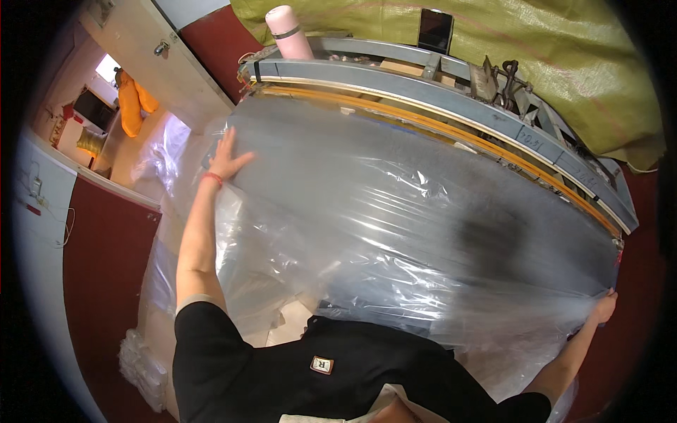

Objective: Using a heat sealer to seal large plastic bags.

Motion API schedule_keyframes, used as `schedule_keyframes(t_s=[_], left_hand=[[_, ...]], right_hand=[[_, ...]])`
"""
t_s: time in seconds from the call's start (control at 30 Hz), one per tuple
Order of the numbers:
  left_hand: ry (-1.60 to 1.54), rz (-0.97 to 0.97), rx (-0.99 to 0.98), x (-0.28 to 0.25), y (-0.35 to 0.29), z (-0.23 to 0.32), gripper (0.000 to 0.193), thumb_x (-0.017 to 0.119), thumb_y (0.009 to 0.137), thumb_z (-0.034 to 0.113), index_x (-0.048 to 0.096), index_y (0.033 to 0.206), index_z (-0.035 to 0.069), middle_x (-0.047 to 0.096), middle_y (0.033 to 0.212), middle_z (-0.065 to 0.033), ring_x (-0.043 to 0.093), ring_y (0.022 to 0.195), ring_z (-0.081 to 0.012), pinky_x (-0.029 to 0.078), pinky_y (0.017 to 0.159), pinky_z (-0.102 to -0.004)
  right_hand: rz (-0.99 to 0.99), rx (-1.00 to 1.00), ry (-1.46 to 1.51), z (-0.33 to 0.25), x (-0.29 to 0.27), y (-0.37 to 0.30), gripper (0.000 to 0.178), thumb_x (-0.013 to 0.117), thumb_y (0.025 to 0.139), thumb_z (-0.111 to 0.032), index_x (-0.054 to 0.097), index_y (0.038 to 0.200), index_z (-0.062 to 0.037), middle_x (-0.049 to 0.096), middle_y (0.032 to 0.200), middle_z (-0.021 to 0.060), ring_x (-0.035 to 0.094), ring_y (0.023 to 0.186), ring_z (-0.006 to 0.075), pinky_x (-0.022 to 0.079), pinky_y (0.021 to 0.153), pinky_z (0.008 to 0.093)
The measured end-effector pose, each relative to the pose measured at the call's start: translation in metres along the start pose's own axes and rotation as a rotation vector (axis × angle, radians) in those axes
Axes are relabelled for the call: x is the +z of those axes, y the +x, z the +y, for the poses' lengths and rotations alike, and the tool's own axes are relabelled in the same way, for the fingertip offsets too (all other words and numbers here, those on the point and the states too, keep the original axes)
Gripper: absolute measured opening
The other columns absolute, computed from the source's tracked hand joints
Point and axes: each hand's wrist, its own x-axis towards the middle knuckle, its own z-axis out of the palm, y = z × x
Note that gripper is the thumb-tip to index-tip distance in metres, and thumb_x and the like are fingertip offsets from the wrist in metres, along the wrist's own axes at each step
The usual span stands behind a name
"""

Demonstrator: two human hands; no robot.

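A wide sheet of clear plastic film (395, 233) lies over a grey work surface (303, 134) and hangs in folds over its near edge. At the far left corner my left hand (227, 161) rests flat on the film, fingers spread, a red band round the wrist. Over at the right end, my right hand (604, 308) is closed on the film's edge, and the film is drawn into taut creases toward it. Both arms are stretched wide.
A long grey metal bar (423, 88) with an orange strip (395, 109) runs along the far side. A pink flask (289, 34), a phone (435, 32) and metal clamps (504, 84) stand behind it. More bunched film (144, 366) lies at the left, near an open door (155, 56).
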Motion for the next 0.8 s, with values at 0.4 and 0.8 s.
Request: schedule_keyframes(t_s=[0.4, 0.8], left_hand=[[-0.014, -0.353, 0.294, 0.013, 0.061, 0.030, 0.082, 0.065, 0.065, 0.048, 0.029, 0.132, 0.015, 0.021, 0.139, -0.0088, 0.019, 0.128, -0.0297, 0.021, 0.103, -0.0421], [0.271, -0.396, 0.824, -0.033, 0.037, 0.295, 0.034, 0.072, 0.062, 0.019, 0.060, 0.091, 0.004, 0.062, 0.079, -0.0111, 0.059, 0.072, -0.0221, 0.046, 0.066, -0.0334]], right_hand=[[-0.021, -0.026, 0.051, -0.003, 0.012, 0.006, 0.041, 0.031, 0.089, -0.042, 0.051, 0.103, -0.0093, 0.058, 0.097, 0.0186, 0.053, 0.089, 0.0405, 0.042, 0.070, 0.0487], [0.122, 0.001, 0.151, -0.029, -0.025, -0.014, 0.029, 0.040, 0.085, -0.030, 0.059, 0.095, -0.0096, 0.062, 0.086, 0.0143, 0.059, 0.084, 0.0323, 0.045, 0.074, 0.0430]])
